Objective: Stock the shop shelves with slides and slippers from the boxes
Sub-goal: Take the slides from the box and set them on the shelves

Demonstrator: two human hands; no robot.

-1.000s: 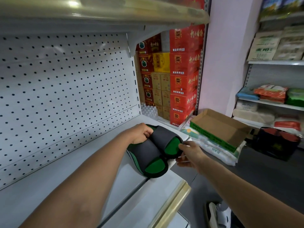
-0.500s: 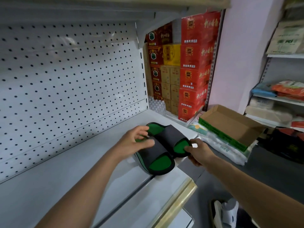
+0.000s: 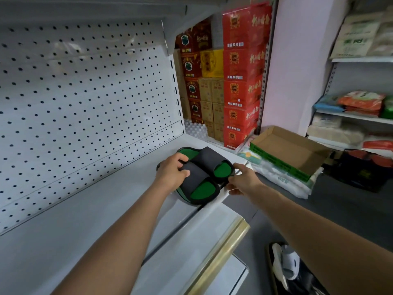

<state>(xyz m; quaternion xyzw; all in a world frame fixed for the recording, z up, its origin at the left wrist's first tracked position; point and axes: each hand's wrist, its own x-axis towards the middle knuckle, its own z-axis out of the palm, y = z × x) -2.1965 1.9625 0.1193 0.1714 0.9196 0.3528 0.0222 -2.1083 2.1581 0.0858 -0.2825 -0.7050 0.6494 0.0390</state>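
A pair of black slides with green footbeds (image 3: 204,173) lies side by side near the right end of the white metal shelf (image 3: 89,213). My left hand (image 3: 173,174) grips the strap of the nearer slide, thumb on top. My right hand (image 3: 242,179) pinches the toe edge of the farther slide at the shelf's front corner. A white slide (image 3: 287,265) lies low at the bottom right, beside dark ones.
A perforated white back panel (image 3: 85,99) rises behind the shelf. Red and yellow cartons (image 3: 240,77) are stacked beyond its right end. An open cardboard box (image 3: 291,152) sits on white sacks (image 3: 282,179). More stocked shelves (image 3: 353,116) stand at the right.
The slides have shifted a little deeper onto the shelf. My left hand moved from the heel end onto the nearer strap. The view has dropped and moved closer.
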